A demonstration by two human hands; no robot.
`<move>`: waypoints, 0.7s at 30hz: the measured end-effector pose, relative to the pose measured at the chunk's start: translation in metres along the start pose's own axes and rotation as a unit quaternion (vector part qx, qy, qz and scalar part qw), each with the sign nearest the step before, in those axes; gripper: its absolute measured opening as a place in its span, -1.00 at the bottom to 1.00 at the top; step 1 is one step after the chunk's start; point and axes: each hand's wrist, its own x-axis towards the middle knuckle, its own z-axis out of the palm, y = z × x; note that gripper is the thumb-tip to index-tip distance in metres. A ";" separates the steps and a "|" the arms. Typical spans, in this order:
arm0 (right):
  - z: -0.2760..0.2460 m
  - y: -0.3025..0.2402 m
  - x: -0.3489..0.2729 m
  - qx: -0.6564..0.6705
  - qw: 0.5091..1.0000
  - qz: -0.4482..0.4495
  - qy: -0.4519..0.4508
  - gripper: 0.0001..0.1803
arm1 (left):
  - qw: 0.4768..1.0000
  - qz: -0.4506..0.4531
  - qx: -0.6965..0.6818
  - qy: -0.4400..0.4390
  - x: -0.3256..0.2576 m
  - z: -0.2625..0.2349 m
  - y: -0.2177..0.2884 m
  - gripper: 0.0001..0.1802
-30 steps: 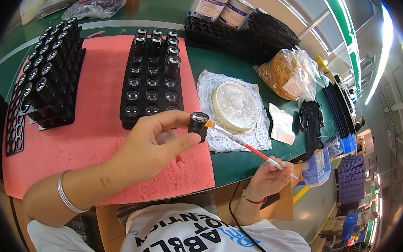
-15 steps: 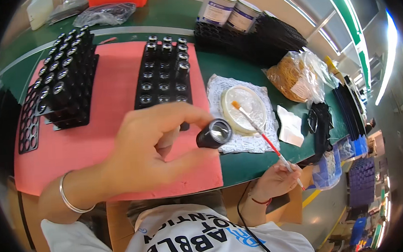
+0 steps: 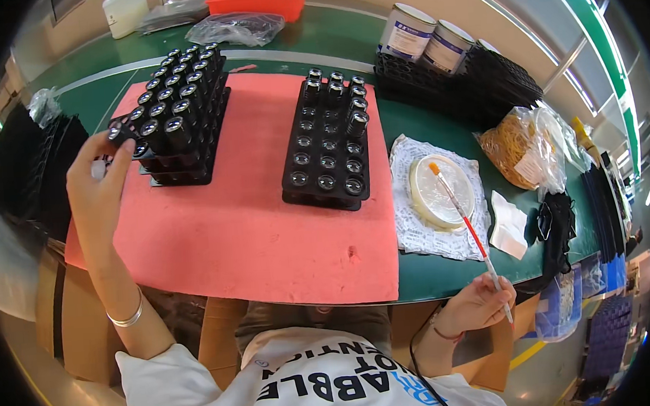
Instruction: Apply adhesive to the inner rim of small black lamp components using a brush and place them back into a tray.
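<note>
My left hand (image 3: pixel 97 191) is raised at the left edge of the pink mat (image 3: pixel 253 237). Its fingertips pinch a small black cylindrical part (image 3: pixel 116 131) at the near left corner of a stacked black tray (image 3: pixel 178 119) full of such parts. Low on the right, by the table's front edge, my right hand (image 3: pixel 476 305) holds a thin red-handled swab (image 3: pixel 466 222). The swab's orange tip points up over a round white dish (image 3: pixel 443 192). A second black tray (image 3: pixel 327 147) lies in the middle of the mat, with parts only in its far rows.
The dish sits on a white cloth (image 3: pixel 439 237). To the right lie a bag of rubber bands (image 3: pixel 523 150), a folded white wipe (image 3: pixel 509 225) and black items. Two cans (image 3: pixel 426 37), empty black trays (image 3: pixel 481 82), an orange bin (image 3: pixel 257 0) and plastic bags stand at the back.
My left hand has carried the black part from in front of my chest out to the left tray stack. My right hand with the swab has stayed low on the right.
</note>
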 end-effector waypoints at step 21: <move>-0.001 0.000 0.000 0.018 1.000 0.010 0.004 -0.71 | 0.889 -0.144 0.406 -0.156 0.049 -0.022 -0.061 -0.37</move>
